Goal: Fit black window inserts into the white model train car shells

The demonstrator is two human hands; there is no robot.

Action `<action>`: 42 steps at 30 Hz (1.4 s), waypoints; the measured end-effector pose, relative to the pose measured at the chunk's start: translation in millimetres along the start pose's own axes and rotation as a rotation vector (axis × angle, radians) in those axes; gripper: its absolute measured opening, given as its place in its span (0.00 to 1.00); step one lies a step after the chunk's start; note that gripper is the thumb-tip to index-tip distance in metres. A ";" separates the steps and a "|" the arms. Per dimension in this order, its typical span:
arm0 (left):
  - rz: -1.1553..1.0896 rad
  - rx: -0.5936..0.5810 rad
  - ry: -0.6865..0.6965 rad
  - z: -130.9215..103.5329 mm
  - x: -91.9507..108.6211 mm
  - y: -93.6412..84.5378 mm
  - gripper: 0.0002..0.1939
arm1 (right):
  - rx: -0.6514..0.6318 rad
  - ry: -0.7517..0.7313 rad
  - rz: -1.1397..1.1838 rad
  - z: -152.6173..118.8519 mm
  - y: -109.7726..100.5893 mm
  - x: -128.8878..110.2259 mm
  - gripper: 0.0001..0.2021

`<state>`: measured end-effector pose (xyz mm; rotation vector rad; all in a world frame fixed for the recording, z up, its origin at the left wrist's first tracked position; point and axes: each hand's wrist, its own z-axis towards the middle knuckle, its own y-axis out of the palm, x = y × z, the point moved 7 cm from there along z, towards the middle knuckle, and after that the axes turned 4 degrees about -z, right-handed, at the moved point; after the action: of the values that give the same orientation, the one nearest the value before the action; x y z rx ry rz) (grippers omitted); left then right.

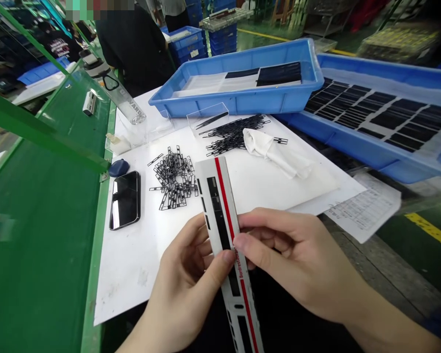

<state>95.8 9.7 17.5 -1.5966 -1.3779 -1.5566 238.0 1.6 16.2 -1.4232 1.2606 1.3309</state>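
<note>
A long white model train car body [216, 196] with a red stripe and dark window openings is held upright-tilted in front of me, its lower end running out of view. My left hand [191, 274] is closed around its left side, thumb pressed on the window band. My right hand [290, 260] pinches at the right edge by the red stripe; whether a small part sits between its fingertips I cannot tell. Beyond the car body lies a loose pile of small black frame-shaped parts [174, 176]. A second heap of black strips [235, 132] lies farther back, beside a crumpled white cloth [275, 152].
A phone [125, 201] and a dark blue object [119, 168] lie at the left. A bottle [121, 93] stands behind them. Blue trays [238, 100] with black strips border the table's back and right. Tweezers [213, 120] rest near a clear box. A person [132, 49] is beyond.
</note>
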 end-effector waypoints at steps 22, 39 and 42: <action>0.016 0.112 0.056 1.9 -4.1 -9.1 0.22 | -0.003 -0.002 0.012 -3.8 0.1 5.3 0.07; -0.112 0.341 0.108 -10.5 -6.5 -17.3 0.38 | -0.101 -0.239 -0.357 -8.8 9.5 -12.2 0.07; -0.091 0.403 0.154 -15.1 -4.4 -21.4 0.32 | -0.085 -0.285 -0.397 -8.0 12.1 -8.4 0.08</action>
<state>71.2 2.5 10.6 -1.1638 -1.5749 -1.3143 228.1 -7.3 26.4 -1.3934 0.6997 1.2654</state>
